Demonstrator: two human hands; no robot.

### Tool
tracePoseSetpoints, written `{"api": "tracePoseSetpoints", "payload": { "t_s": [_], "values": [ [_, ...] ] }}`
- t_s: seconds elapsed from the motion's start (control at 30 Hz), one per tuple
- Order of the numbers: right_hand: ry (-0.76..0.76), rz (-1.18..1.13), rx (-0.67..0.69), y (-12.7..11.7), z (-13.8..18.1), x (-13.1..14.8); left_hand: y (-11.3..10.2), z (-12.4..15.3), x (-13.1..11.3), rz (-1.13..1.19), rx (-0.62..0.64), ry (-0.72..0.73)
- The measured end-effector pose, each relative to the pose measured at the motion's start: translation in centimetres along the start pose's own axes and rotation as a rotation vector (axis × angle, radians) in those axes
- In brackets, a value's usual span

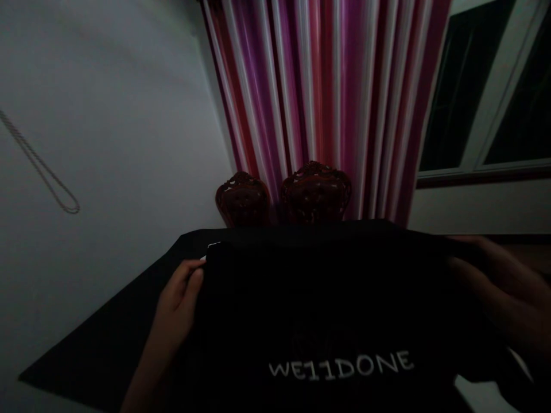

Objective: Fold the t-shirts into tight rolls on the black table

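Observation:
A black shirt (327, 298) with white "WE11DONE" lettering is spread out in front of me, held up between both hands. My left hand (176, 298) pinches its cloth near the upper left, thumb against fingers. A small white bit (213, 245) shows at the cloth edge just above those fingertips. A wide black flap of cloth stretches out to the left beyond this hand. At the right side my right hand (508, 287), somewhat blurred, is closed on the shirt's upper edge. Folds are hard to make out in the dim light.
Two carved dark wooden chairs (316, 192) stand behind the shirt, before a striped pink and purple curtain (322, 86). A pale wall (129, 115) with a hanging looped cord (43, 166) is on the left. A window (473, 86) is at right.

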State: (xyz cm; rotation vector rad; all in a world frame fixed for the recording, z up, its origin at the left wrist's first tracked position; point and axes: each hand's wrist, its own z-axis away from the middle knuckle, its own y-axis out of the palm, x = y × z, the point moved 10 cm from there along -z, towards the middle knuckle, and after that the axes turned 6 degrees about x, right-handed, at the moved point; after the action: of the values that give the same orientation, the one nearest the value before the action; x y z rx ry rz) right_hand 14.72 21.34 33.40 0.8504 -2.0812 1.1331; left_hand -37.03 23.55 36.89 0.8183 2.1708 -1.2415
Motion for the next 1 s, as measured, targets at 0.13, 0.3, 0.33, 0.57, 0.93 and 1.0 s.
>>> {"api": "tracePoseSetpoints", "payload": {
  "t_s": [0.13, 0.3, 0.33, 0.57, 0.93, 1.0],
  "values": [
    [-0.053, -0.002, 0.034, 3.9, -6.8, -2.1, 7.3, -7.1, 0.2, -0.013, 0.057, 0.189],
    [-0.057, 0.219, 0.043, 6.9, -8.1, -11.1, 15.5, -5.5, 3.2, -0.087, 0.135, 0.225],
    [-0.033, 0.230, 0.054, 7.1, -7.5, -13.3, 17.0, -3.7, 3.5, -0.092, 0.171, 0.235],
    [0.064, 0.371, 0.253, 9.1, -4.8, -23.7, 25.5, 8.5, 7.2, -0.412, 0.435, 0.090],
    [0.277, 0.920, 0.334, 12.6, -6.5, -30.1, 29.2, 8.4, 12.0, -0.159, 0.506, -0.338],
    [0.297, 0.959, 0.305, 12.6, -6.3, -30.8, 28.8, 8.7, 12.7, -0.100, 0.494, -0.400]
  ]
}}
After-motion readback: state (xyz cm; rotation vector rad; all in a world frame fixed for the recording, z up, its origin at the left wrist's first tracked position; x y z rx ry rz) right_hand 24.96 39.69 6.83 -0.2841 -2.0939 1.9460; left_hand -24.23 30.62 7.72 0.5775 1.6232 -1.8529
